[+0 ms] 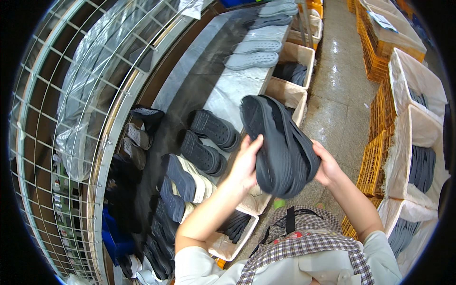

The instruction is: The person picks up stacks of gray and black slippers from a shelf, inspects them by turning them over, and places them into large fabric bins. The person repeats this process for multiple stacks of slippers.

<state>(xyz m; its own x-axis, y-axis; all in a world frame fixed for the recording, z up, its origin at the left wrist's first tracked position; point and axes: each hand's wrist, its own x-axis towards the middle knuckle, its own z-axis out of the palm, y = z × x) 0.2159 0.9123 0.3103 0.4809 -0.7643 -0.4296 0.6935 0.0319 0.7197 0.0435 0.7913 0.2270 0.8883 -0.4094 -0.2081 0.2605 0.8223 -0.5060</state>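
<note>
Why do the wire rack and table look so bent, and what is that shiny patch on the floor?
In the head view, the fisheye lens bows the metal wire grid rack and the grey work table toward the black rim. The polished stone floor mirrors overhead light as pale glare. Both hands, left and right, and their stack of dark grey rubber shoe soles look sharp, evenly lit.

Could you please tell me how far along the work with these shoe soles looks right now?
Dark soles and pale soles already lie on the belt. The left hand and right hand hold a stack of dark soles. More soles remain in lined bins.
</note>
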